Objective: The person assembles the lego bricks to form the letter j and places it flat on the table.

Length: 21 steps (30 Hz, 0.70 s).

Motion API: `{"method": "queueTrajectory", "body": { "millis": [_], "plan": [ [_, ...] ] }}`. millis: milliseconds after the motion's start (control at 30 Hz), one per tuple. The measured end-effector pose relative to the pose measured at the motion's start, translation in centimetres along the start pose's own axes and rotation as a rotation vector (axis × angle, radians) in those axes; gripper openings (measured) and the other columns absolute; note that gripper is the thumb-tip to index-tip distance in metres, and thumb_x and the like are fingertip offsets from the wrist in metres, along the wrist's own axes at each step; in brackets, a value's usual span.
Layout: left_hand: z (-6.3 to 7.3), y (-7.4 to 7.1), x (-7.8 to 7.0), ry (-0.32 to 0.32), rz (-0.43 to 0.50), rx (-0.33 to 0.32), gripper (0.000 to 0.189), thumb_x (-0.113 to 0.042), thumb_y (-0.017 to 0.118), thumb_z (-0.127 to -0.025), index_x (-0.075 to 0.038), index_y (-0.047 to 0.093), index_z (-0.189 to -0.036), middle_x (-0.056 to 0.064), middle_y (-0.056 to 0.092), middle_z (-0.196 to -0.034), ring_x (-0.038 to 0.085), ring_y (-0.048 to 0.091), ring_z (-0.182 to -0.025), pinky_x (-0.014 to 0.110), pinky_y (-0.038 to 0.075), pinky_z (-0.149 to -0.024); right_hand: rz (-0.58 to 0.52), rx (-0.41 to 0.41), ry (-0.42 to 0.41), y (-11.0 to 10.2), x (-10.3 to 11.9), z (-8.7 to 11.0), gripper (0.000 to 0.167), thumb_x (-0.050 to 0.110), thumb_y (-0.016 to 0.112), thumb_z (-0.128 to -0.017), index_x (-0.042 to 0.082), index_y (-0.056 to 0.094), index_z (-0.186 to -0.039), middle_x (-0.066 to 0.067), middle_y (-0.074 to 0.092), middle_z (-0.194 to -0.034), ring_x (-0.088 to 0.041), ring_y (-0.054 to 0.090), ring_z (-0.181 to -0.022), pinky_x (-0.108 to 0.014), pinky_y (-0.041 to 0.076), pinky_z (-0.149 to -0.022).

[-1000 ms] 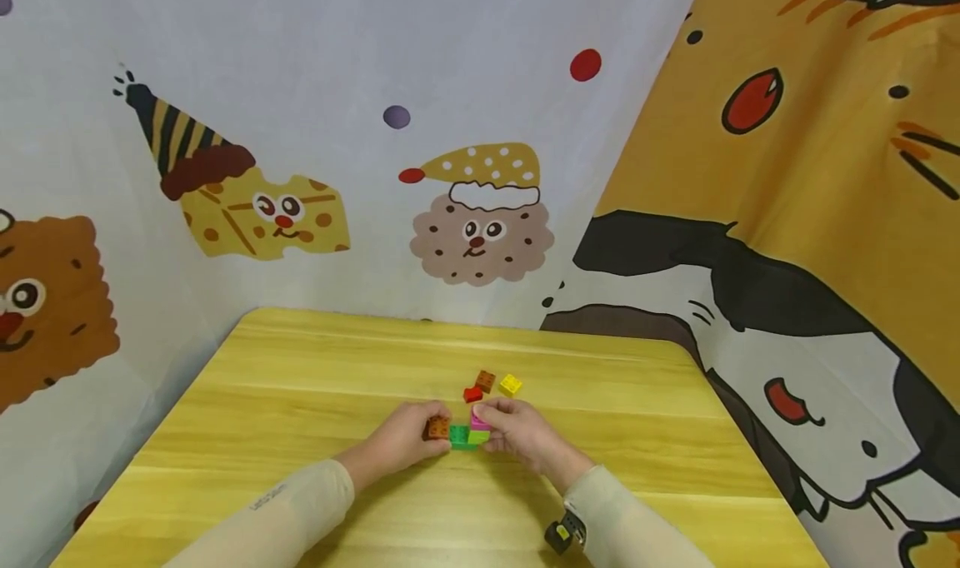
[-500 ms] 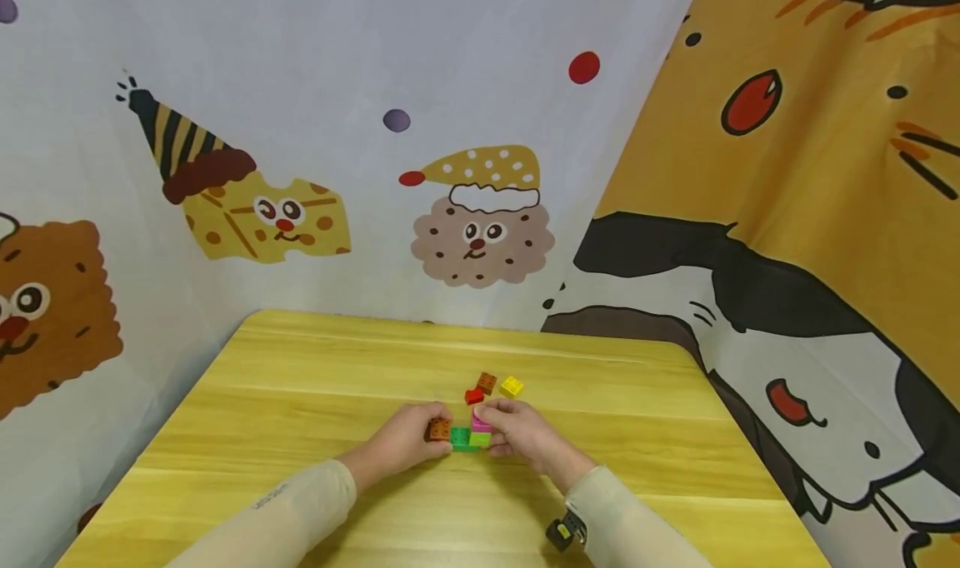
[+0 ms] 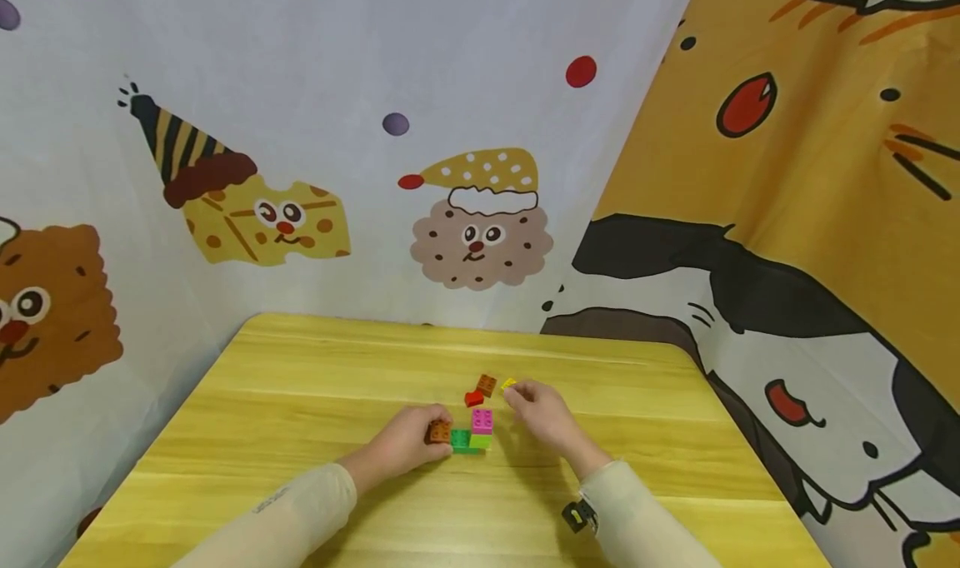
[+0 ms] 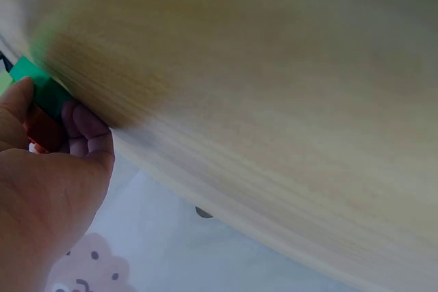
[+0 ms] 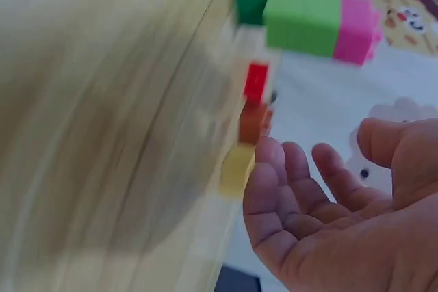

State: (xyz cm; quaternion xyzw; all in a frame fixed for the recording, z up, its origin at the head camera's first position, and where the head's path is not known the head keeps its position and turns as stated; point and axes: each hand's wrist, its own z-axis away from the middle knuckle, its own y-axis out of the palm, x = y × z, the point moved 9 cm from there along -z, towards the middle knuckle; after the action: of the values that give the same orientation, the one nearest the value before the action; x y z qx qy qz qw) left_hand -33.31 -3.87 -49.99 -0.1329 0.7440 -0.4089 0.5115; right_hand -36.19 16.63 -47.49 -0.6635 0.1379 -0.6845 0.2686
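My left hand grips the brown toy brick at the left end of a small build, its thumb and fingers on either side. Under and beside that brick runs a green brick, also visible in the left wrist view. On its right end stands a lime brick topped by a pink brick. My right hand is over a yellow brick, partly covering it. In the right wrist view its fingers are loosely curved, thumb apart, the fingertips close beside the yellow brick.
A red brick and a second brown brick lie behind the build, left of the yellow one. All sit on a wooden table. A printed cloth hangs behind the table's far edge.
My right hand has let go of the pink brick, leaving it on the lime one, and has moved back and right to the yellow brick. My left hand keeps its grip in place.
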Motion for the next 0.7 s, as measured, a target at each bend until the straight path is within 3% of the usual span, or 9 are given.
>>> {"method": "queueTrajectory", "body": {
  "millis": [233, 500, 700],
  "plan": [
    [0.1, -0.1, 0.1, 0.004, -0.015, -0.007, 0.035, -0.028, 0.081, -0.085, -0.011, 0.066, -0.113, -0.012, 0.062, -0.089, 0.005, 0.055, -0.078, 0.026, 0.049, -0.071, 0.227, -0.136, -0.068, -2.0, -1.1, -1.7, 0.034, 0.027, 0.060, -0.101, 0.009, 0.061, -0.129, -0.012, 0.067, -0.116, -0.028, 0.063, -0.103, -0.046, 0.052, -0.084],
    [-0.1, 0.0, 0.1, 0.014, -0.019, -0.011, 0.035, -0.028, 0.081, -0.085, -0.012, 0.066, -0.112, -0.012, 0.061, -0.089, 0.005, 0.055, -0.078, 0.026, 0.049, -0.071, 0.374, -0.096, -0.095, -1.1, -2.1, -2.5, 0.048, 0.025, 0.066, -0.097, 0.007, 0.053, -0.139, -0.022, 0.061, -0.123, -0.035, 0.060, -0.110, -0.051, 0.050, -0.090],
    [0.0, 0.1, 0.3, 0.004, -0.009, -0.016, 0.037, -0.028, 0.081, -0.084, -0.011, 0.066, -0.113, -0.012, 0.062, -0.090, 0.004, 0.056, -0.079, 0.026, 0.049, -0.071, 0.485, -0.118, -0.098, -0.4, -1.9, -3.1, 0.059, 0.031, 0.071, -0.092, 0.000, 0.050, -0.138, -0.022, 0.063, -0.121, -0.038, 0.060, -0.111, -0.054, 0.047, -0.094]
  ]
}}
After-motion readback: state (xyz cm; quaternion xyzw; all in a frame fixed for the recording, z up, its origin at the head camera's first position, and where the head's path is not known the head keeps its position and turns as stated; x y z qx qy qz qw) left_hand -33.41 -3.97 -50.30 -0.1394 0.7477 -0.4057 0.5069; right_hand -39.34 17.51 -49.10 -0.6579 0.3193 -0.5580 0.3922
